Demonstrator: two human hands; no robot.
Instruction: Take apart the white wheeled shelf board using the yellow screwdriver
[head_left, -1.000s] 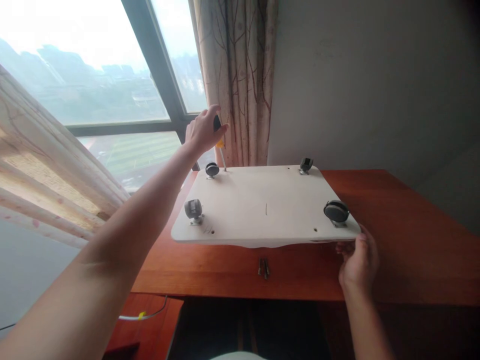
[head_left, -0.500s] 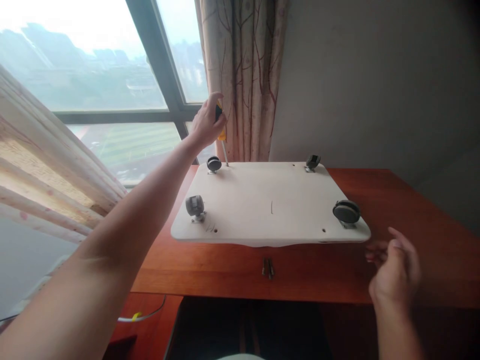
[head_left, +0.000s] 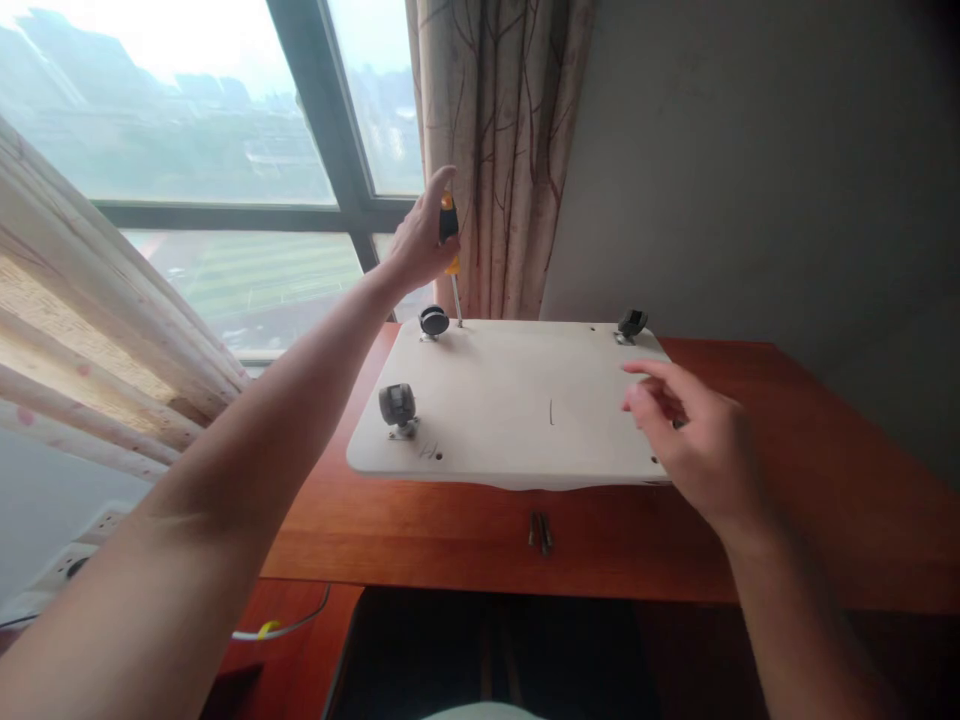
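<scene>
My left hand (head_left: 426, 235) is closed around the yellow and black handle of a screwdriver (head_left: 448, 222). Its shaft points down, and the tip meets a screw hole at the far edge of a white board (head_left: 510, 400), beside the back left caster wheel (head_left: 433, 321). Over the board's right side hovers my right hand (head_left: 694, 430), holding nothing, its fingers loosely bent and apart. It covers the front right caster. The front left caster wheel (head_left: 397, 405) and the back right caster wheel (head_left: 631, 322) stand up from the board.
Several screws (head_left: 540, 532) lie on the reddish wooden table (head_left: 450, 530) in front of the board. A window (head_left: 225, 290) and curtains (head_left: 502, 150) stand behind on the left; a grey wall (head_left: 750, 180) rises at the back right. A white cable (head_left: 281, 631) runs below, near a wall socket (head_left: 71, 570).
My right hand has moved left and up from beside the table's right side to over the board. My left hand keeps the screwdriver at the same hole, its fingers shifted on the handle.
</scene>
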